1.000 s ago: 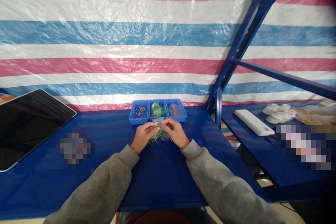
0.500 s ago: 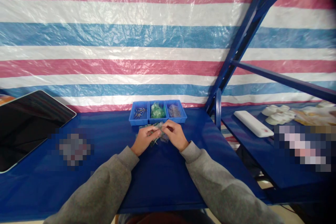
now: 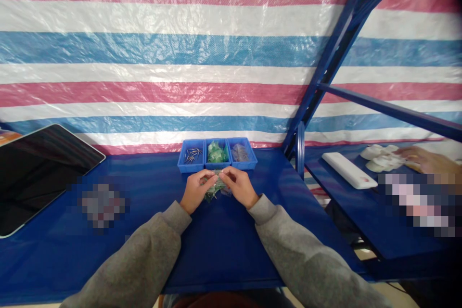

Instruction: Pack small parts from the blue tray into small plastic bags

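My left hand (image 3: 197, 189) and my right hand (image 3: 241, 186) are close together over the blue table, thumbs and fingers pinched. Between the fingertips is a small clear plastic bag (image 3: 217, 172), mostly hidden by them. Beneath it lie green plastic packets (image 3: 211, 194), partly covered by my left hand. Just beyond the hands stand three joined blue bins. The left bin (image 3: 186, 168) has thin metal pins or screws (image 3: 194, 155), the middle one crumpled green plastic packets (image 3: 217, 153), the right one greyish clear plastic packets (image 3: 239, 152).
A dark-screened tablet or monitor (image 3: 43, 178) lies at the left, with a pixelated patch nearby. On the right-hand table are a white oblong device (image 3: 348, 170) and white rounded pieces (image 3: 382, 158). A co-worker's hand (image 3: 431, 161) is there. A blue metal frame (image 3: 317, 84) rises between.
My fingertips have come closer together, and less of the clear plastic shows between them. At the right, a co-worker's hand now appears more plainly beside the white pieces.
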Action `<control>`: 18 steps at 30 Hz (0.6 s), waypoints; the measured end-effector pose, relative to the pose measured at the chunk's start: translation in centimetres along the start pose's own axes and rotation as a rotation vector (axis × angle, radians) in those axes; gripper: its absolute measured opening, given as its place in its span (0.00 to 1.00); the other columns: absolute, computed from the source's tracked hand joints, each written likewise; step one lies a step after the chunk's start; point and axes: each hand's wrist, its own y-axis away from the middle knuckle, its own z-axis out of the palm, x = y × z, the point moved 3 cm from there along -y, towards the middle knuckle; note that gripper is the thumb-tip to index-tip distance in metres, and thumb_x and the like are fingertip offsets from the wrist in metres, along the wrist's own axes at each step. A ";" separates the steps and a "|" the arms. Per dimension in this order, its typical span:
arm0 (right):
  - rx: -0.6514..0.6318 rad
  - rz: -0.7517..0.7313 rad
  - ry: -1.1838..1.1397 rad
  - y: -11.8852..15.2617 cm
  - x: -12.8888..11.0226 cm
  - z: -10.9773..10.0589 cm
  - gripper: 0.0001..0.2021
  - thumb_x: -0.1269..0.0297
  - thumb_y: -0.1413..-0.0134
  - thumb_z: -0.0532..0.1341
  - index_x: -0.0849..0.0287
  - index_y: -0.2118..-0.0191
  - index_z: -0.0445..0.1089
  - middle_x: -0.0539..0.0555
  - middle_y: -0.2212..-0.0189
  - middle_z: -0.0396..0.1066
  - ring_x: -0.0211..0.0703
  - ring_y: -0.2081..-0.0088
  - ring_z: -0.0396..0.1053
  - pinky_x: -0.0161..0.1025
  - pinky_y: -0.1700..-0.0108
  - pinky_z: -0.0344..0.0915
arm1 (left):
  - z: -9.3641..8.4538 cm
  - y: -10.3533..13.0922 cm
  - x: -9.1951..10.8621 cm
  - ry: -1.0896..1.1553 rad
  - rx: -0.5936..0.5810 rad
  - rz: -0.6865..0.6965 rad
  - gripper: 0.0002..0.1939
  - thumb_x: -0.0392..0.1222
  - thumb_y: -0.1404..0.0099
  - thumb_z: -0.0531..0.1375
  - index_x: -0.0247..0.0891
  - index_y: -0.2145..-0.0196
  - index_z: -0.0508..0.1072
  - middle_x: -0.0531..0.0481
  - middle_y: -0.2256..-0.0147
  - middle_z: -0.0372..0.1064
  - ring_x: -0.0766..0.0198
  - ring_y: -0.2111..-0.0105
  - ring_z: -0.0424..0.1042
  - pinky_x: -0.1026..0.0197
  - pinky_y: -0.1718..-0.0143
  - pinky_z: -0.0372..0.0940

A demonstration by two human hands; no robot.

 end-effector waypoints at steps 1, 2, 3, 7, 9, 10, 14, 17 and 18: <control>-0.017 0.003 -0.005 0.0 0.0 0.1 0.13 0.55 0.45 0.56 0.59 0.70 0.68 0.48 0.80 0.65 0.35 0.78 0.61 0.32 0.74 0.59 | -0.1 0.0 0.0 0.001 0.005 -0.001 0.12 0.47 0.43 0.59 0.33 0.68 0.73 0.50 0.72 0.71 0.65 0.73 0.67 0.66 0.71 0.62; -0.034 0.006 -0.015 0.0 -0.1 0.1 0.13 0.55 0.46 0.56 0.59 0.71 0.68 0.47 0.80 0.64 0.35 0.78 0.61 0.32 0.74 0.59 | -0.1 0.0 0.1 0.001 0.010 -0.004 0.12 0.47 0.42 0.59 0.33 0.68 0.73 0.50 0.73 0.70 0.66 0.74 0.67 0.66 0.72 0.62; -0.051 0.008 -0.031 0.0 -0.1 0.2 0.13 0.55 0.46 0.56 0.59 0.71 0.68 0.47 0.81 0.64 0.35 0.79 0.61 0.32 0.75 0.59 | -0.2 0.0 0.2 -0.001 0.011 -0.004 0.13 0.47 0.42 0.59 0.33 0.69 0.74 0.50 0.73 0.70 0.66 0.75 0.66 0.66 0.73 0.61; -0.100 0.024 -0.101 0.0 -0.2 0.4 0.12 0.56 0.49 0.59 0.60 0.72 0.67 0.47 0.81 0.65 0.34 0.79 0.61 0.32 0.75 0.60 | -0.2 0.2 0.5 -0.042 -0.010 0.017 0.14 0.47 0.40 0.57 0.33 0.70 0.74 0.50 0.75 0.69 0.65 0.74 0.66 0.66 0.72 0.61; -0.117 0.031 -0.129 0.0 -0.1 0.5 0.12 0.56 0.49 0.59 0.60 0.73 0.67 0.47 0.81 0.64 0.34 0.79 0.61 0.32 0.76 0.60 | -0.2 0.3 0.6 -0.051 0.000 0.024 0.13 0.47 0.40 0.57 0.33 0.70 0.74 0.50 0.74 0.69 0.65 0.73 0.67 0.66 0.71 0.62; -0.124 0.033 -0.142 -0.1 -0.1 0.5 0.12 0.56 0.49 0.59 0.60 0.73 0.67 0.47 0.81 0.64 0.34 0.79 0.61 0.32 0.76 0.60 | -0.1 0.3 0.6 -0.047 0.005 0.023 0.13 0.47 0.41 0.57 0.34 0.70 0.73 0.50 0.74 0.69 0.65 0.72 0.67 0.66 0.70 0.62; -0.133 0.038 -0.160 -0.2 0.1 0.4 0.13 0.55 0.50 0.60 0.61 0.73 0.68 0.48 0.80 0.66 0.34 0.78 0.61 0.32 0.75 0.59 | 0.0 0.3 0.4 0.034 0.032 0.021 0.11 0.46 0.42 0.59 0.34 0.68 0.70 0.51 0.72 0.68 0.66 0.72 0.67 0.66 0.69 0.62; -0.132 0.075 -0.171 -0.3 0.3 0.2 0.15 0.54 0.49 0.59 0.61 0.75 0.67 0.47 0.83 0.63 0.33 0.81 0.59 0.31 0.78 0.57 | 0.0 0.2 0.2 0.090 0.067 0.014 0.11 0.45 0.44 0.60 0.34 0.71 0.67 0.52 0.73 0.66 0.68 0.73 0.66 0.67 0.72 0.62; -0.139 0.097 -0.187 -0.3 0.4 0.1 0.15 0.53 0.49 0.58 0.61 0.76 0.67 0.47 0.84 0.61 0.32 0.82 0.58 0.31 0.79 0.56 | 0.0 0.2 0.1 0.103 0.066 0.006 0.11 0.45 0.44 0.60 0.34 0.71 0.66 0.52 0.74 0.65 0.68 0.74 0.65 0.67 0.73 0.61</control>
